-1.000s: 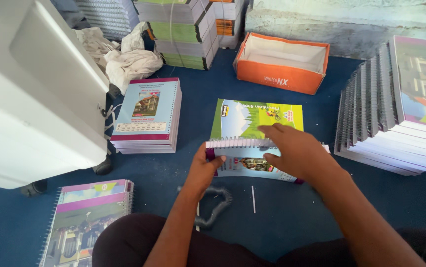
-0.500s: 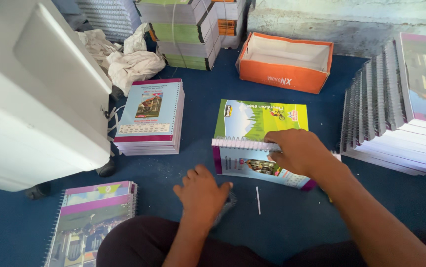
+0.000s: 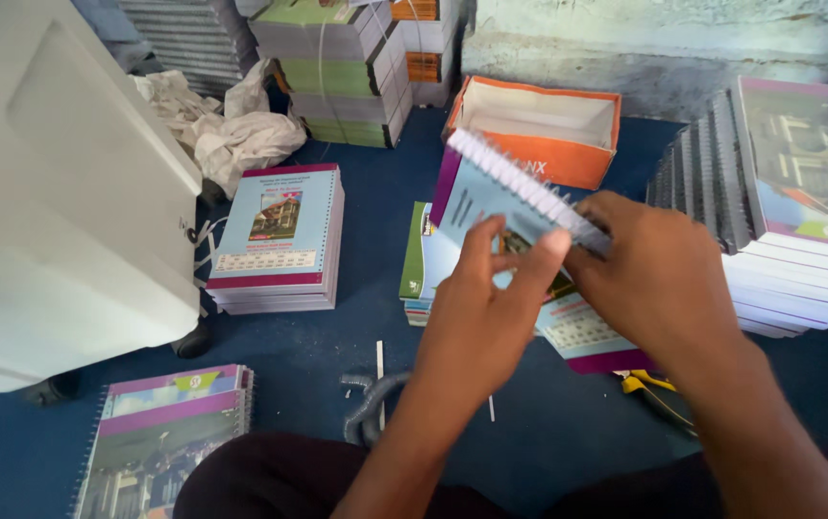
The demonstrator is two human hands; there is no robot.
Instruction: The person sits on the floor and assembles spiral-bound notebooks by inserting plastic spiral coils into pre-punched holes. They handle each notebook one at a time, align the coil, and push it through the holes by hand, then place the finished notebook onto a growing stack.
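Note:
Both my hands hold a spiral-bound booklet (image 3: 476,202) with a light blue and purple cover, lifted and tilted above the blue floor. My right hand (image 3: 659,279) grips its white spiral edge from the right. My left hand (image 3: 481,308) touches the cover and spiral with its fingertips from below. Under the booklet lies a small stack with a green cover (image 3: 414,259). Yellow-handled pliers (image 3: 649,386) lie just below my right hand.
A stack of blue-covered booklets (image 3: 275,240) sits left of centre. A spiral-bound pile (image 3: 169,442) lies at lower left, a tall bound stack (image 3: 798,202) at right. An orange box (image 3: 539,130), a white machine (image 3: 59,192), crumpled cloth (image 3: 231,135) and stacked pads (image 3: 347,67) surround the spot.
The booklet lay flat on the stack under my right hand; now it is lifted and tilted. My left hand rose from the floor to touch its spiral edge.

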